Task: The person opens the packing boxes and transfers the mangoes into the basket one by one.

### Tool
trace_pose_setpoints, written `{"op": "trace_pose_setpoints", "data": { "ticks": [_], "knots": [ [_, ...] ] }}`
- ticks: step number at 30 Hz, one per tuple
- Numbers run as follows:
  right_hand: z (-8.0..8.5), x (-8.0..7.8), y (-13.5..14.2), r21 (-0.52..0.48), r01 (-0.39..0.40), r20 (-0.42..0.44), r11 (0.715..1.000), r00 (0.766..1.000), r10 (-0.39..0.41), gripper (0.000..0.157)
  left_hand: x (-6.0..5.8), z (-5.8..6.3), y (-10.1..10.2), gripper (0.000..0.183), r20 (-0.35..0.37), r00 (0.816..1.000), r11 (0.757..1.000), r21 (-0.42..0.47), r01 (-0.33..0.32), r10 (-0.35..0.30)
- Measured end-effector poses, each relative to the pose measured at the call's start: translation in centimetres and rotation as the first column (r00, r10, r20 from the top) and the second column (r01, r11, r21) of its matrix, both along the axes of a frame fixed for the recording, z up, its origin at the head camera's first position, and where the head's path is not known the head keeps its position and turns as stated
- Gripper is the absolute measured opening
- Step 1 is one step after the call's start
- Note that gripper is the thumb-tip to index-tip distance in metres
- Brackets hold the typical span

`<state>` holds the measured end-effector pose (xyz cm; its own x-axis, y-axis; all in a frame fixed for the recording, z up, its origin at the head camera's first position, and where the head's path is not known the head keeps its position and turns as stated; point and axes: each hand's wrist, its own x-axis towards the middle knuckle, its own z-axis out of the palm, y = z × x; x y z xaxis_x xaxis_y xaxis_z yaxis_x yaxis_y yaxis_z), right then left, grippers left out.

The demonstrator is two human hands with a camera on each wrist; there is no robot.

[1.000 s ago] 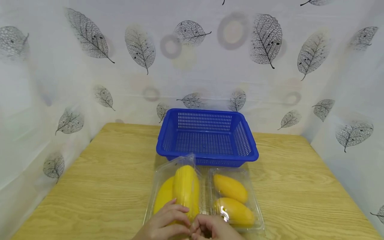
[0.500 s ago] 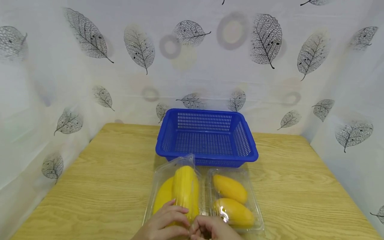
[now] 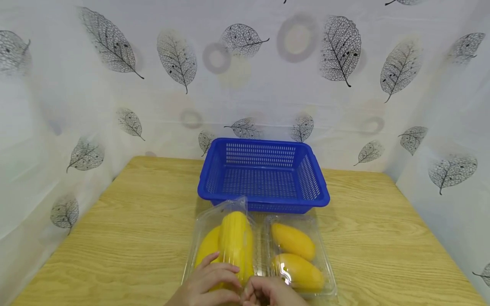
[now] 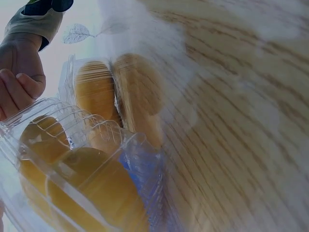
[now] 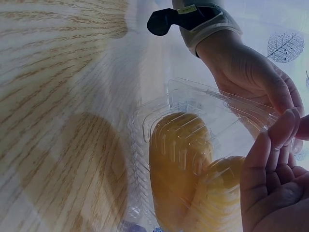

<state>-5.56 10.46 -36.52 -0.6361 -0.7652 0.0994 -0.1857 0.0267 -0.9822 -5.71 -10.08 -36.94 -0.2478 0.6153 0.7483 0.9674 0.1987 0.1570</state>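
A clear plastic clamshell box (image 3: 204, 221) with large yellow fruit (image 3: 234, 236) inside lies at the front centre of the table. Across its lid rest the fairly straight, slightly spread fingers of my left hand (image 3: 208, 280). My right hand (image 3: 271, 291) has its fingers curled at the box's near right corner. The right wrist view shows this hand (image 5: 277, 179) pinching the plastic edge between thumb and fingertips, with the left hand (image 5: 253, 75) close beside it. A second clear box (image 3: 326, 265) holding two orange-yellow mangoes (image 3: 298, 272) sits just to the right.
Behind both boxes stands a blue perforated plastic basket (image 3: 264, 199), with nothing in it. The wood-grain table (image 3: 126, 225) reaches out on both sides. White leaf-print sheeting (image 3: 245, 97) encloses its back and sides.
One finger of my left hand has lifted slightly off the lid. The head view has shifted a little; the right hand, boxes and basket stay where they were.
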Motion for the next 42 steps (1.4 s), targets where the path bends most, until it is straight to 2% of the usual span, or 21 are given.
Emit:
{"op": "trace_pose_setpoints", "data": {
  "ticks": [4,9,12,15,18,20,22,25,27,32,34,36,38,39,40,42],
  "knots": [
    [0.0,0.0,0.0,-0.004,0.0,-0.019,1.0,1.0,0.0,0.013,-0.8,0.2,-0.1,0.012,-0.101,0.994,0.999,-0.001,0.041,-0.041],
    [0.1,0.1,0.0,0.003,0.006,-0.005,1.0,1.0,-0.006,0.012,-1.2,0.6,-0.4,0.016,-0.151,0.985,0.997,-0.031,0.073,-0.077],
    [0.0,0.1,-0.1,-0.003,0.004,-0.012,1.0,1.0,-0.004,0.012,-1.5,1.5,-0.4,0.016,-0.182,0.978,0.995,-0.029,0.094,-0.098],
    [-0.2,0.1,-0.1,-0.012,0.001,-0.039,1.0,0.999,-0.001,0.01,-1.9,3.1,-0.2,0.011,-0.228,0.97,0.996,0.012,0.091,-0.085],
    [-0.3,0.1,-0.1,-0.023,-0.003,-0.056,1.0,0.998,0.002,0.009,-2.4,4.5,-0.1,0.012,-0.213,0.977,0.998,0.063,0.007,0.007],
    [-0.3,0.2,-0.1,-0.028,-0.006,-0.035,1.0,0.999,0.005,0.01,-3.1,5.2,-0.1,0.012,-0.144,0.984,0.994,0.048,-0.098,0.104],
    [-0.2,0.2,-0.1,-0.03,-0.005,-0.022,1.0,1.0,0.004,0.011,-4.0,5.7,-0.1,0.013,-0.059,0.972,0.973,-0.023,-0.23,0.229],
    [-0.2,0.3,-0.1,-0.028,-0.002,0.008,1.0,1.0,0.002,0.013,-5.7,6.4,0.2,0.017,0.058,0.923,0.909,-0.205,-0.363,0.381],
    [-0.1,0.3,-0.1,-0.029,-0.002,-0.003,1.0,1.0,0.002,0.013,-6.7,6.7,0.5,0.024,0.104,0.887,0.856,-0.331,-0.396,0.45],
    [0.0,0.3,-0.1,-0.03,-0.005,-0.038,1.0,0.999,0.004,0.013,-8.7,7.2,1.7,0.045,0.191,0.784,0.71,-0.585,-0.392,0.591],
    [0.0,0.3,-0.1,-0.018,-0.003,-0.036,1.0,0.999,0.002,0.014,-9.2,7.3,2.2,0.051,0.209,0.734,0.651,-0.652,-0.388,0.647],
    [-0.1,0.3,-0.1,-0.013,-0.004,-0.038,1.0,0.999,0.003,0.014,-9.6,7.4,2.5,0.053,0.229,0.684,0.606,-0.699,-0.379,0.692],
    [-0.2,0.2,-0.1,-0.001,-0.008,-0.049,1.0,0.999,0.008,0.014,-9.9,7.4,2.8,0.053,0.254,0.643,0.581,-0.727,-0.366,0.723],
    [-0.2,0.2,-0.1,0.001,-0.009,-0.051,1.0,0.999,0.009,0.014,-10.0,7.4,2.9,0.051,0.273,0.624,0.579,-0.733,-0.358,0.732],
    [-0.2,0.2,-0.1,0.0,-0.009,-0.051,1.0,0.999,0.009,0.014,-10.1,7.4,2.9,0.05,0.298,0.609,0.584,-0.735,-0.345,0.735],
    [-0.1,0.2,-0.2,0.007,-0.007,-0.045,1.0,0.999,0.008,0.014,-10.2,7.4,3.0,0.047,0.357,0.585,0.61,-0.726,-0.317,0.728]
  ]
}}
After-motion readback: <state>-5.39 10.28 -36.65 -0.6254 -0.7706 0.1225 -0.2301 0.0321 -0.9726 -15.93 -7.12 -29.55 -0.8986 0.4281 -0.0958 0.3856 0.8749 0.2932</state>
